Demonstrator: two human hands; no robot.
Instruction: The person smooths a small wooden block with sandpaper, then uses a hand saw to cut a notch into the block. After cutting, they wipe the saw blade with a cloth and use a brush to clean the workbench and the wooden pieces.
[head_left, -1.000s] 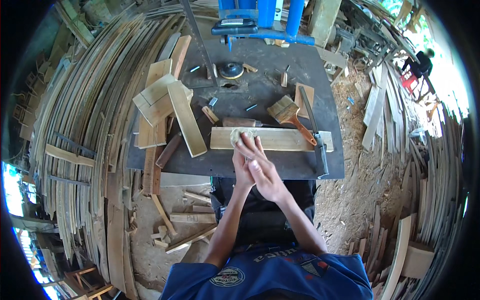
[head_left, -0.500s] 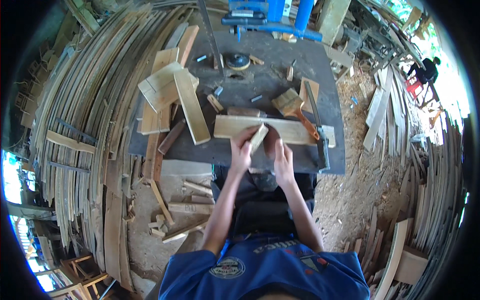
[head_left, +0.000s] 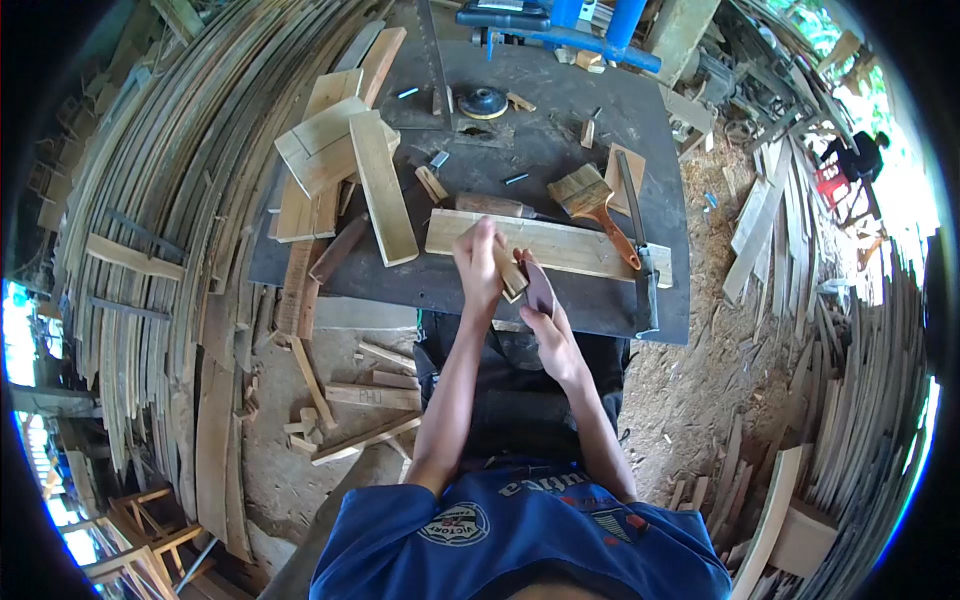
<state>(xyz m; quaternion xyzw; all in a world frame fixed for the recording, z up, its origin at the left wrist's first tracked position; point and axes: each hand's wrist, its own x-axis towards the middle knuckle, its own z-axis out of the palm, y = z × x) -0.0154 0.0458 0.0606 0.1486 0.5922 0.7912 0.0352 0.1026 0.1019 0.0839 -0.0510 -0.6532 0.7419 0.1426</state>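
Gripped in my left hand (head_left: pixel 479 262) is a small pale wood block (head_left: pixel 513 284), its end pointing down toward me. My right hand (head_left: pixel 558 348) pinches a thin, curved brown sheet that looks like sandpaper (head_left: pixel 540 290), close beside the block; whether the two touch I cannot tell. Just beyond both hands a long pale board (head_left: pixel 575 246) lies across the near part of the dark table (head_left: pixel 440 292). Behind that board rests a wooden-handled tool (head_left: pixel 490 205). A wide paintbrush (head_left: pixel 604 222) with an orange-brown handle leans over the board's right part.
A metal clamp (head_left: pixel 648 295) sits at the table's right edge. Stacked wood pieces (head_left: pixel 325 165) cover its left side, and a round black disc (head_left: pixel 483 102) lies farther back. Long planks (head_left: pixel 200 200) line the left; offcuts (head_left: pixel 370 397) litter the floor. A person (head_left: pixel 855 155) is far right.
My left hand has turned over, so the block now points down toward me. My right hand has moved slightly left and nearer, bringing the brown sheet beside the block. The view has shifted slightly.
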